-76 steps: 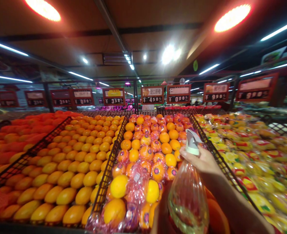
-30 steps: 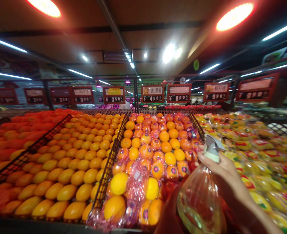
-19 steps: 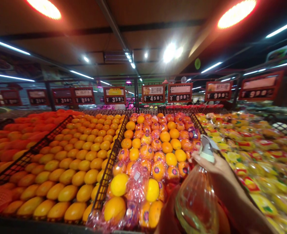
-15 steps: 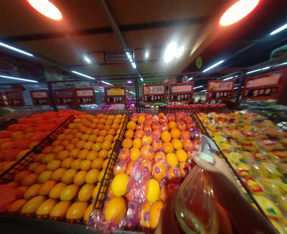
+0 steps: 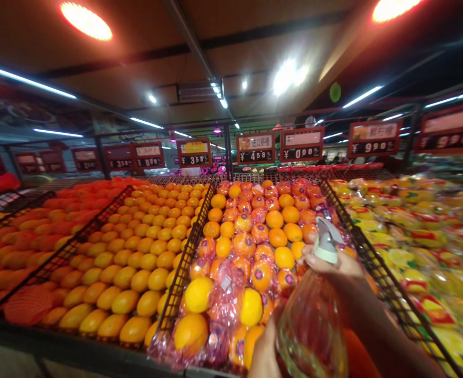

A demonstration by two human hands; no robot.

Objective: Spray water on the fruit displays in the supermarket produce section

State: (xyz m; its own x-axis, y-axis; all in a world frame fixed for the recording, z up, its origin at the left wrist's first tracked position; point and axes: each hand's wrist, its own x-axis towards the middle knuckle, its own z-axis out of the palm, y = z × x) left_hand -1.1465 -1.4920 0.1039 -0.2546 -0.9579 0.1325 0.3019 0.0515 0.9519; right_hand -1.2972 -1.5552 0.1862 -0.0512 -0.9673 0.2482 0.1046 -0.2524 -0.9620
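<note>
- The right hand (image 5: 334,266) sits at about 4 o'clock in the view, above the near edge of the fruit display, and holds a spray bottle (image 5: 311,331) by its neck.
- Its fingers (image 5: 322,262) lie pressed together and curl around the neck just below the trigger head (image 5: 326,242). They are not spread. Whether a finger rests on the trigger, I cannot tell.
- The clear plastic bottle hangs at about 5 o'clock, close to upright, with its head near the oranges (image 5: 279,239).
- The left hand (image 5: 265,357) shows at about 6 o'clock, just beside the bottle's lower left side. Its grip is cut off by the frame, so whether it is spread, closed or holding the bottle, I cannot tell.
- Bagged oranges fill the middle bin, with a pink-wrapped bunch (image 5: 225,299) just left of the bottle. A black wire divider (image 5: 389,289) runs just to the right of the right forearm.
- Holding the neck this high looks sound: the palm takes the bottle's weight, and the head stands clear of the hand.
- Keeping the base just off the wrapped fruit would seem wise, as the bottle hangs close above it.
</note>
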